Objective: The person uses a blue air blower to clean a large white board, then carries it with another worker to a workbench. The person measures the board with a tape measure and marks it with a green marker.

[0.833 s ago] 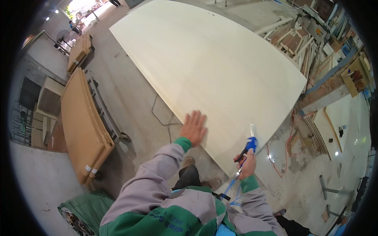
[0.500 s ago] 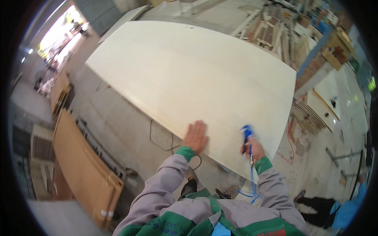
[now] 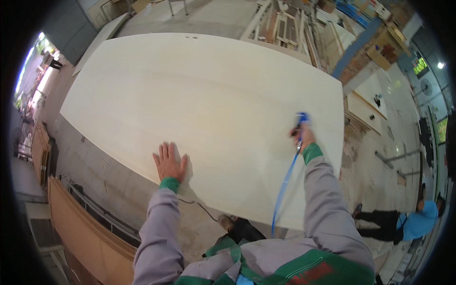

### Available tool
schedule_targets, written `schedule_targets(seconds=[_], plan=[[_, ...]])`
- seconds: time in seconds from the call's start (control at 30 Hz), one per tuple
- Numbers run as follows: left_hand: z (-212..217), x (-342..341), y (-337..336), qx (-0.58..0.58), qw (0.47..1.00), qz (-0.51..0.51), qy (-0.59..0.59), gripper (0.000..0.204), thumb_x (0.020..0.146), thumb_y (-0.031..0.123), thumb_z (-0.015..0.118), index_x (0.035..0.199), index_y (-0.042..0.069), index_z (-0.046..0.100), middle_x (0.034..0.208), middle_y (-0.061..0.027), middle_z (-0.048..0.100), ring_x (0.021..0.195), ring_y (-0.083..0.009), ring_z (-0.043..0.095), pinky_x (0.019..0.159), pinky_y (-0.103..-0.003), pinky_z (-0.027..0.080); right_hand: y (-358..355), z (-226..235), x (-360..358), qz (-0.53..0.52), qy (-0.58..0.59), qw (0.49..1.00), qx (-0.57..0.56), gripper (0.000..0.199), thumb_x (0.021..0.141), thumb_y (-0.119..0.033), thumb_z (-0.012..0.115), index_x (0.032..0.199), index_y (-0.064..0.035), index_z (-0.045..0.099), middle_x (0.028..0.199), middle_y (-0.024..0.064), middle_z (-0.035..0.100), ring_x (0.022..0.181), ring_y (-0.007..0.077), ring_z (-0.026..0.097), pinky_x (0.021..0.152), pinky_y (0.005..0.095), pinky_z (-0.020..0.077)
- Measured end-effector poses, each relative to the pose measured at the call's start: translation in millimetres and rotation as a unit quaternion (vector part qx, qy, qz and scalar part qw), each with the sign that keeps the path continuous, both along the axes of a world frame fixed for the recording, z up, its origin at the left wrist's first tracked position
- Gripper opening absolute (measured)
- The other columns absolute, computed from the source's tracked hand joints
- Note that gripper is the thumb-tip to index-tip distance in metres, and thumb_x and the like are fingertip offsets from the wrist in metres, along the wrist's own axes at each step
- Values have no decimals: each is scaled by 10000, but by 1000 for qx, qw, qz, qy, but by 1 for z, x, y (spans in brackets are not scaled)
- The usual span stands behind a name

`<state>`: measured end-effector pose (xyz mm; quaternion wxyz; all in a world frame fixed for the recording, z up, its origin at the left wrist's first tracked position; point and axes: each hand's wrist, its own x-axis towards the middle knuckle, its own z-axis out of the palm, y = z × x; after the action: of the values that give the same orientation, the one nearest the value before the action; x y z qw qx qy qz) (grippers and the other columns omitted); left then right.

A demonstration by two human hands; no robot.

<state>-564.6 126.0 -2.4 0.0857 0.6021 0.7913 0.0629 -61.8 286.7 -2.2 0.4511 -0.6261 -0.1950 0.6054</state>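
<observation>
Workshop floor; large pale board (image 3: pixel 209 99), left hand (image 3: pixel 168 163) spread flat near its near edge, right hand (image 3: pixel 303 136) gripping blue air-hose nozzle (image 3: pixel 300 119) by the right edge.

Grey sleeves, green cuffs, green-trimmed jacket.

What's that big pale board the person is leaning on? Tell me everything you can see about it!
The big board is a wide, flat sheet that looks like pale cream plywood, smooth and bare, with faint grain streaks. It lies level above a dusty concrete floor; what holds it up is hidden. Its corners look square, though the lens bends its edges. Two tiny dark marks sit near the far edge. The left hand presses flat on the near edge, fingers spread. The right hand holds a blue tool with a blue hose over the right part.
</observation>
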Motion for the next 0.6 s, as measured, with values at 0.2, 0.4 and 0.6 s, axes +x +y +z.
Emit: schedule_targets(seconds=[0.2, 0.4, 0.6], plan=[[3, -1, 14, 5, 999, 36, -3, 842, 933, 523, 519, 1552, 9, 272, 1624, -256, 209, 1534, -387, 120, 1230, -576, 21, 172, 4, -75, -182, 43, 982, 18, 490, 1029, -395, 380, 726, -66, 581, 600, 79, 570, 477, 170, 507, 420, 319, 397], [13, -5, 17, -26, 999, 38, -29, 832, 918, 500, 539, 1540, 6, 289, 1624, -266, 201, 1535, -402, 101, 1224, -585, 2, 288, -15, -258, 287, 61, 955, -33, 539, 1038, -520, 409, 944, -27, 604, 691, 138, 677, 462, 176, 541, 399, 331, 431], [16, -7, 16, -13, 998, 36, -59, 834, 889, 471, 587, 1522, 3, 313, 1605, -288, 223, 1527, -424, 116, 1217, -596, 15, 276, -21, -378, 461, 8, 887, -3, 478, 1032, -485, 484, 895, -48, 623, 687, 134, 693, 457, 151, 535, 395, 340, 407]])
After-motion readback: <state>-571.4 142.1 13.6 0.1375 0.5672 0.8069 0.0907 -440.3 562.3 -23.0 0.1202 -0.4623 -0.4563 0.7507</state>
